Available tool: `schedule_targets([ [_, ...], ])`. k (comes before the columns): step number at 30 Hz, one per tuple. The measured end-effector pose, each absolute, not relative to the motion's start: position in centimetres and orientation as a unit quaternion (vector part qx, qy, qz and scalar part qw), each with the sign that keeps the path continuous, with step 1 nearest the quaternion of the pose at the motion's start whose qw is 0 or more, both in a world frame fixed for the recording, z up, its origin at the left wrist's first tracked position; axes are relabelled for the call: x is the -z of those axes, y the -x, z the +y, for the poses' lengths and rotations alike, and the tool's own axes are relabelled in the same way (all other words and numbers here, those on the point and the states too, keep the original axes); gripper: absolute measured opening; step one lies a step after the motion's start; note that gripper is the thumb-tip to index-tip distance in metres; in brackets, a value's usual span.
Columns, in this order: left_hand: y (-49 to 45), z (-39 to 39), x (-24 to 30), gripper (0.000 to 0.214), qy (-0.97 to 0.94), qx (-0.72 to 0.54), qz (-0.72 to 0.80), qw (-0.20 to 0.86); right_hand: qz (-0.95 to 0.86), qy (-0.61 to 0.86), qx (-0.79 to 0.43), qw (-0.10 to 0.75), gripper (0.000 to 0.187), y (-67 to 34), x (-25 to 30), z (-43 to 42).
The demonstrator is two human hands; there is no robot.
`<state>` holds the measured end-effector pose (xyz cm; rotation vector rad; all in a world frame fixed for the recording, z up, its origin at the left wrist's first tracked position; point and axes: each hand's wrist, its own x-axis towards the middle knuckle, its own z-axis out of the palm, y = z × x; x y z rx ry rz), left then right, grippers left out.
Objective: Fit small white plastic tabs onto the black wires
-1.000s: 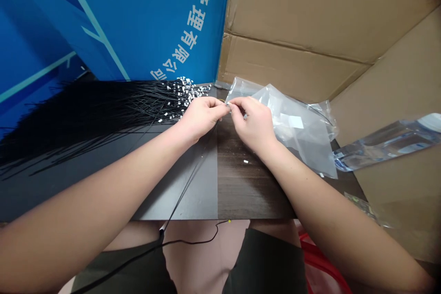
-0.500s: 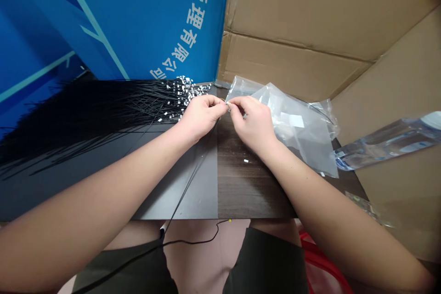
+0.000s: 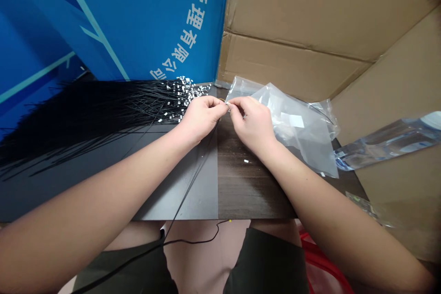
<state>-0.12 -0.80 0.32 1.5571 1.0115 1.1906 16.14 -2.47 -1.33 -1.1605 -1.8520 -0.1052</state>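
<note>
Fingers pinched, my left hand (image 3: 204, 115) holds a thin black cable (image 3: 188, 189) that hangs from it over the table's front edge toward my lap. My right hand (image 3: 253, 121) is pinched too, its fingertips meeting those of the left on a small white connector (image 3: 228, 105). The fingertips mostly cover that connector. To the left of my hands lies a big bundle of black cables (image 3: 93, 105), with small white connectors clustered at its right end. Clear plastic bags (image 3: 303, 135) lie just beyond and to the right of my right hand.
A blue printed panel (image 3: 138, 14) and cardboard walls (image 3: 292, 4) enclose the back and right. A clear plastic bottle (image 3: 389, 143) lies at the right. One loose white piece (image 3: 245, 161) rests on the wood-grain table (image 3: 255, 193). A dark cable (image 3: 193, 241) crosses my lap.
Both hands stay at nearly the same spot, still pinched together. The hanging cable has shifted slightly to the right.
</note>
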Motion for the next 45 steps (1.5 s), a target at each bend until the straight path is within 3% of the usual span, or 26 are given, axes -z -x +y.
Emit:
schedule_targets([
  [16,0.04,-0.69,-0.35,0.020,-0.597,-0.493,0.388,0.501,-0.739,0.453,0.017,0.498,0.015,-16.34,1.07,-2.32],
  [32,-0.06,-0.85,-0.59,0.019,-0.588,-0.499,0.394,0.500,-0.741,0.466,0.037,0.482,0.017,-16.23,0.85,-2.55],
  [45,-0.75,-1.26,-0.49,0.014,-0.483,-0.495,0.362,0.625,-0.742,0.454,0.041,0.491,0.017,-16.31,1.01,-2.44],
])
